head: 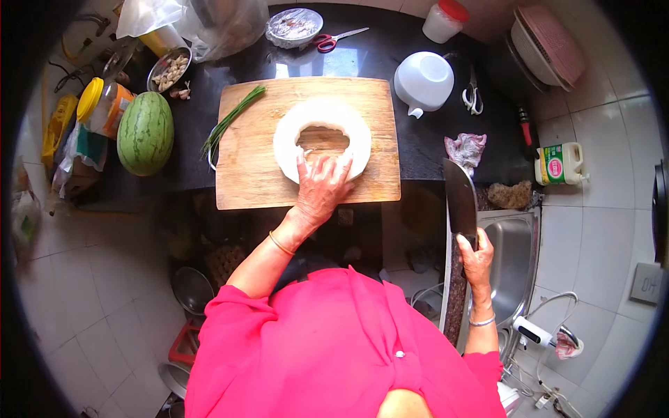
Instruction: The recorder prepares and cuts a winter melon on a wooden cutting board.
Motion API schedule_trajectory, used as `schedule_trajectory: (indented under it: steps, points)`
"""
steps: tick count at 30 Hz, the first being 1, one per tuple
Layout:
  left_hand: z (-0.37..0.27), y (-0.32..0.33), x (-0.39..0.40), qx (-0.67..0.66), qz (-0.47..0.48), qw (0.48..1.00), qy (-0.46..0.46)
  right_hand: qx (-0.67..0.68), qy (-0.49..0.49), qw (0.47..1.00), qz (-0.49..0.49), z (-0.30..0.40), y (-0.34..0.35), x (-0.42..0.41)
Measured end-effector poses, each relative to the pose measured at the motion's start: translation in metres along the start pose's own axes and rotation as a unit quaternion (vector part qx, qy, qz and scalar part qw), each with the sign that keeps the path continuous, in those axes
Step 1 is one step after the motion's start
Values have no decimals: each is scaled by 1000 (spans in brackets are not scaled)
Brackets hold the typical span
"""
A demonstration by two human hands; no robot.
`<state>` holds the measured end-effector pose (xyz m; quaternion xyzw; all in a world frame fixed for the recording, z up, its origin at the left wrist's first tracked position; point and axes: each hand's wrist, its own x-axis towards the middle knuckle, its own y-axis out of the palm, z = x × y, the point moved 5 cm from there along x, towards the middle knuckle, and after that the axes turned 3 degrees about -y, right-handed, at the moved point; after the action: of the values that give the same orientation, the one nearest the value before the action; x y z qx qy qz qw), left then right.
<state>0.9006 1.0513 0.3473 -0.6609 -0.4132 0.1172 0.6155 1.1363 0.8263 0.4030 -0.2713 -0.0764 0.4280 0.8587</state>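
Observation:
A thick, hollowed ring of white gourd flesh (322,112), which looks like winter melon, lies flat on the wooden cutting board (245,177). My left hand (321,183) grips its near side, the fingers reaching over into the hollow. Through the hole the bare wood of the board shows. Away to the right, my right hand (475,258) holds a broad kitchen cleaver (460,196) by the handle, its blade pointing forward beside the sink, apart from the board. A bunch of green chives or similar thin stalks (235,116) rests along the board's left edge.
A green watermelon (145,134) and a bowl of garlic cloves (171,72) stand left of the board. Behind it are a wrapped bowl (294,26) and red-handled scissors (334,41). To the right are a white plastic vessel (424,81), a crumpled cloth (465,150) and the sink (509,261).

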Motion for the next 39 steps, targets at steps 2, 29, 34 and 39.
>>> schedule_trajectory:
  steps: [2,29,34,39]
  points:
    - [2,-4,1,2,-9,1000,19,-23,-4,999,36,22,20,8]
    - [54,-26,-25,-131,30,991,12,-290,-259,862,325,115,138,51]
    - [50,-28,-23,-145,26,989,20,-303,-309,853,291,82,161,62]
    - [59,-26,-19,-76,37,994,69,-266,-297,880,258,85,161,68]
